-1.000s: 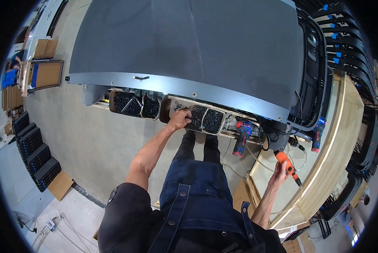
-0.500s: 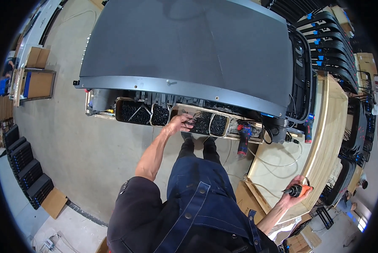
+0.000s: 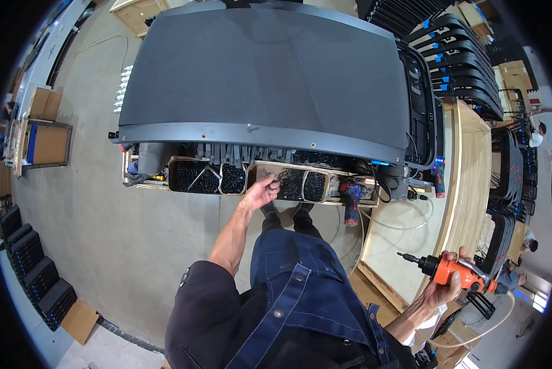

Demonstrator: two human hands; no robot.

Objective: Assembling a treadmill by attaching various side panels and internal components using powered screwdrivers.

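Observation:
My right hand point(image 3: 447, 289) is wrapped round an orange air screwdriver point(image 3: 459, 273), whose black nose and bit point left; a pale hose point(image 3: 504, 317) hangs from its rear. My left hand point(image 3: 262, 192) is at a wooden bin point(image 3: 260, 170) of small dark screws point(image 3: 291, 183). Its fingers are pinched together at the bin; what they hold is too small to make out. Just beyond the bins lies a large dark grey panel point(image 3: 257, 74) with a metal front rail point(image 3: 227, 131), where a single screw point(image 3: 249, 128) stands up.
More bins of dark fasteners point(image 3: 193, 176) line the panel's near side. A red and black cordless drill point(image 3: 351, 203) hangs at their right end, and another point(image 3: 439, 175) beyond it. To the right are a wooden-sided bench point(image 3: 451, 203) and stacked black frames point(image 3: 454, 67); black parts point(image 3: 30, 264) line the left.
My right hand has lifted the screwdriver and turned it so its side shows. My left hand has drawn slightly back, its fingers closing together. The view has shifted slightly.

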